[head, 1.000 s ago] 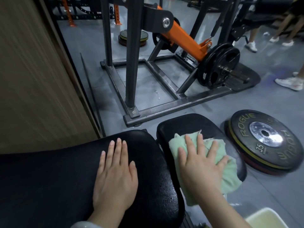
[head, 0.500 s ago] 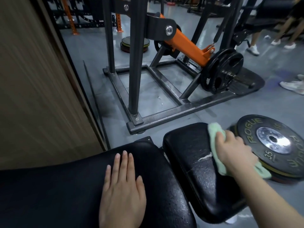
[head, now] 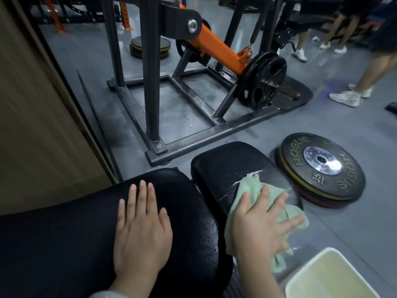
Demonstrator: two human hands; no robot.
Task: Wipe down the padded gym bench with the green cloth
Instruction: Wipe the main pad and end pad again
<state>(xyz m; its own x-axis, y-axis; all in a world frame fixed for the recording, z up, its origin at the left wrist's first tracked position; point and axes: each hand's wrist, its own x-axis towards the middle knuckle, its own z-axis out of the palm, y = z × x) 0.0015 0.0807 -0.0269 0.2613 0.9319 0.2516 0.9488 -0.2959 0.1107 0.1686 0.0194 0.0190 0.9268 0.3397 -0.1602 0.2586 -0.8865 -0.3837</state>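
**Flat palm spreads the cloth over the small pad**

Our right hand (head: 261, 224), fingers spread straight, presses the crumpled green cloth (head: 255, 190) on the small black padded seat (head: 223, 166), for wide contact. At nine o'clock, our left hand (head: 141, 229) rests flat, fingers straight, steadying the long black padded bench (head: 53, 244).

Lower left of the frame: large bench pad (head: 64, 244), with left hand (head: 141, 229) flat on it. Just right of it, across a narrow gap: small pad (head: 225, 168), bearing cloth (head: 251, 190) under spread right hand (head: 260, 229). Right of small pad, on floor (head: 343, 130): stacked weight plates (head: 322, 168). Lower right corner: tub (head: 330, 276). Upper centre, behind pads: machine frame (head: 193, 138). Left edge: wall panel (head: 38, 115).
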